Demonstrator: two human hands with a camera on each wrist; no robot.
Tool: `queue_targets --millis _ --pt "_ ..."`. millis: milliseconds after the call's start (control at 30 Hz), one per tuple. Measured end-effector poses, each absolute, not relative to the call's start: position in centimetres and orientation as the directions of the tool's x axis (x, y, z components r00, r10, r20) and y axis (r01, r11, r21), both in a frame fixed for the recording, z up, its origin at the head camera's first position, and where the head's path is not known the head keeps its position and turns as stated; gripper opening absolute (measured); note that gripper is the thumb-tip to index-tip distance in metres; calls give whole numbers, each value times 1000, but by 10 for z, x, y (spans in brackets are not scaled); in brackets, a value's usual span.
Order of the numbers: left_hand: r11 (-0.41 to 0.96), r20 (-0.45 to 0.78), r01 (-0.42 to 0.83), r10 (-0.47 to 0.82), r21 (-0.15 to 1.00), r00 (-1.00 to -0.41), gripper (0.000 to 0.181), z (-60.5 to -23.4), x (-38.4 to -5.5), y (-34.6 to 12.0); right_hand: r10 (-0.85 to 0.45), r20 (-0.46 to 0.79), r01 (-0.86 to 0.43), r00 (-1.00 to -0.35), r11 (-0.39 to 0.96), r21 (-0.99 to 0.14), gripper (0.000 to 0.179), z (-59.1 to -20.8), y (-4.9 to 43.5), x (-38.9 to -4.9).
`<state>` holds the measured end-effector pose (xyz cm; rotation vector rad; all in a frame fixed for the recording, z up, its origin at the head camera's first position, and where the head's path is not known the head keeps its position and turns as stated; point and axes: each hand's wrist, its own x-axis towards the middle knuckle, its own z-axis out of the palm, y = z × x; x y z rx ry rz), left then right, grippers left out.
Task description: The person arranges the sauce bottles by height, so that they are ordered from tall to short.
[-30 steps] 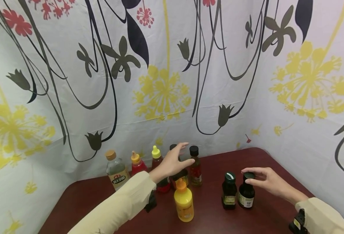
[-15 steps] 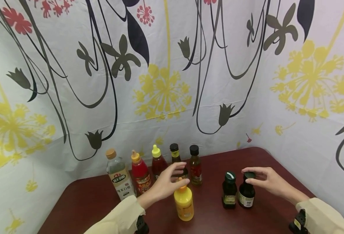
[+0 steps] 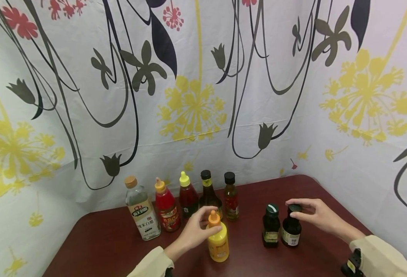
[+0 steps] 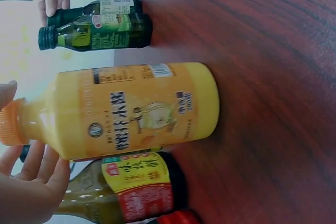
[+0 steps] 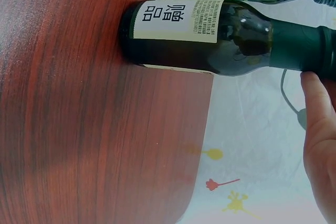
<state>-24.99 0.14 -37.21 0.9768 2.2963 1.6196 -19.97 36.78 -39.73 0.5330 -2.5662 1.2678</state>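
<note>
A yellow squeeze bottle (image 3: 218, 244) with an orange nozzle cap stands upright on the table. My left hand (image 3: 193, 229) curls round its neck from the left, thumb in front and fingers behind; in the left wrist view the fingers (image 4: 47, 163) lie at the bottle's shoulder. To the right, my right hand (image 3: 315, 213) holds the dark cap of a small dark glass bottle (image 3: 291, 232) from above. The right wrist view shows a fingertip (image 5: 311, 85) against that bottle's neck. Beside it stands a similar dark green bottle (image 3: 271, 227), untouched.
Along the back stand a clear vinegar bottle (image 3: 142, 215), a red sauce bottle (image 3: 166, 206), a dark red bottle with yellow nozzle (image 3: 188, 196), a brown sauce bottle (image 3: 208, 194) and a black-capped bottle (image 3: 231, 198). A patterned cloth (image 3: 203, 115) hangs behind the dark red table (image 3: 96, 250).
My left hand has come down and toward me from the back-row bottles to the yellow squeeze bottle's neck. The right hand stays on the dark bottle's cap.
</note>
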Motion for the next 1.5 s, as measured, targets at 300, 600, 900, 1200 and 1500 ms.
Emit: queue_targets --millis 300,600,900,1200,1500 --pt "193 212 374 558 907 -802 35 -381 -247 4 -209 354 -407 -911 581 -704 29 -397 368 -197" --pt "199 214 361 519 911 -827 34 -406 -259 5 -214 362 -417 -907 578 -702 29 -397 367 -198" --pt "218 255 401 492 890 -833 38 -420 -265 2 -244 375 -446 -894 542 -712 30 -397 367 -201" --pt "237 266 419 487 877 -832 40 -421 -266 2 -246 371 -444 -896 533 -720 30 -396 367 -199" --pt "215 270 418 497 883 -825 41 -413 -265 3 -236 376 -442 -896 544 -713 30 -397 367 -200"
